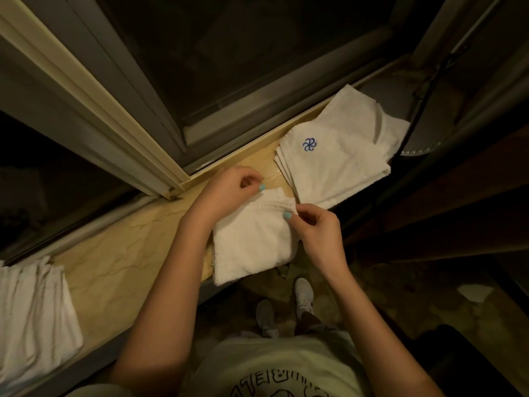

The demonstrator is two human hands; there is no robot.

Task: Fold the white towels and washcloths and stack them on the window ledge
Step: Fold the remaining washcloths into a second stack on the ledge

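L hand (229,187) & R hand (317,230) each pinch the far edge of 1 washcloth (252,242) on window ledge (120,259), beside folded stack (337,161).

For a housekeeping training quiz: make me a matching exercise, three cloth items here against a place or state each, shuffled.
1 washcloth
2 folded stack
3 cloth pile

A bears a blue emblem on top
B lies at the left end of the window ledge
C pinched by left hand and right hand

Pairs: 1-C, 2-A, 3-B
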